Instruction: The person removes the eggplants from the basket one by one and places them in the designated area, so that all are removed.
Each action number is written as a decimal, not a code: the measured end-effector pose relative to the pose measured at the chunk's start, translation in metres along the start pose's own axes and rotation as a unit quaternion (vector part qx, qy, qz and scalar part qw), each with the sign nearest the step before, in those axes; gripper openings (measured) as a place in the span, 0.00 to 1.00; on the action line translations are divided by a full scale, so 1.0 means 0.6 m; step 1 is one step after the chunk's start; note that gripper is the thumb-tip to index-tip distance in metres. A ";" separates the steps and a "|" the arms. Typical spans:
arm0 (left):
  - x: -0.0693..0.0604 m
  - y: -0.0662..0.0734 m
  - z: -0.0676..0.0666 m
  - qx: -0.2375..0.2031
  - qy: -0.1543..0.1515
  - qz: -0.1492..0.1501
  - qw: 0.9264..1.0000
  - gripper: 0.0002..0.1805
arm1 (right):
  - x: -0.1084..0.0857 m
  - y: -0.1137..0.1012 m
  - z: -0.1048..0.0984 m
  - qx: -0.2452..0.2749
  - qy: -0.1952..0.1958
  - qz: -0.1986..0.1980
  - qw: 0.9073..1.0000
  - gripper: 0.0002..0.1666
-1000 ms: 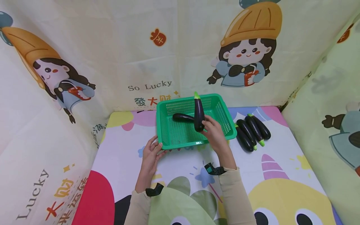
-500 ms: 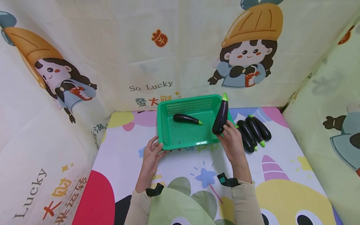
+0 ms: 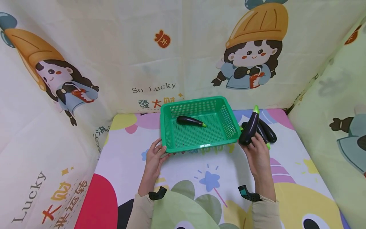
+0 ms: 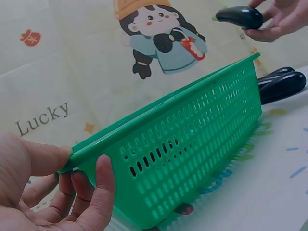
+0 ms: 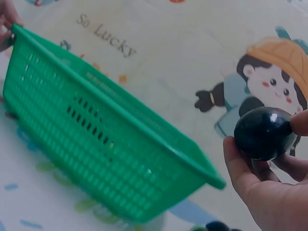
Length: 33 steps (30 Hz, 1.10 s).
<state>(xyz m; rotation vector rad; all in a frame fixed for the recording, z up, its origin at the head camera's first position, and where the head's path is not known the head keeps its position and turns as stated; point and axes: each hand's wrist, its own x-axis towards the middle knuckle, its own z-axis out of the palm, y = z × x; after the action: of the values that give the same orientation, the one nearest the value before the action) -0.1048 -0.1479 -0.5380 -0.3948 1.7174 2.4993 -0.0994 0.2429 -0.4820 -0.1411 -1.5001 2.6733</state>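
Note:
A green perforated plastic basket (image 3: pixel 200 147) stands on the table, with one dark purple eggplant (image 3: pixel 190 121) lying inside it. My left hand (image 3: pixel 154 159) grips the basket's near left corner; in the left wrist view the thumb (image 4: pixel 45 159) lies over the rim and the fingers are below it. With its fingers and thumb my right hand (image 3: pixel 258 156) holds another eggplant (image 3: pixel 249 128) by the thick end, green stem pointing up and away. That eggplant is raised, right of the basket, in front of several more eggplants (image 3: pixel 267 130) on the table, which it partly hides.
A patterned cloth with cartoon prints covers the table (image 3: pixel 125 178). Printed fabric walls (image 3: pixel 194 63) rise behind it and at both sides. The basket's far edge is close to the back wall.
My right hand has carried the eggplant rightward, from over the basket to above the group on the right. The left hand and the basket have stayed in place.

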 end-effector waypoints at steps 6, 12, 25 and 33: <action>-0.001 0.002 0.000 0.003 -0.001 0.001 1.000 0.32 | -0.012 -0.003 -0.025 0.017 0.028 0.011 0.999 0.31; 0.000 0.001 0.001 0.004 -0.003 0.000 1.000 0.32 | -0.018 0.000 -0.048 0.043 0.085 0.019 0.995 0.29; -0.003 0.002 0.004 0.007 -0.003 -0.002 1.000 0.33 | -0.036 -0.001 -0.088 0.052 0.170 0.014 0.984 0.30; -0.004 0.002 0.003 0.005 -0.002 0.002 1.000 0.33 | -0.042 0.005 -0.104 -0.004 0.281 0.036 0.959 0.28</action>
<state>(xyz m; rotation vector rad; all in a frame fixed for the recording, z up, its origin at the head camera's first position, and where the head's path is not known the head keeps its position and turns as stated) -0.1032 -0.1467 -0.5354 -0.3875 1.7299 2.4912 -0.0670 0.2914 -0.5157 -0.8858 -1.3297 2.3717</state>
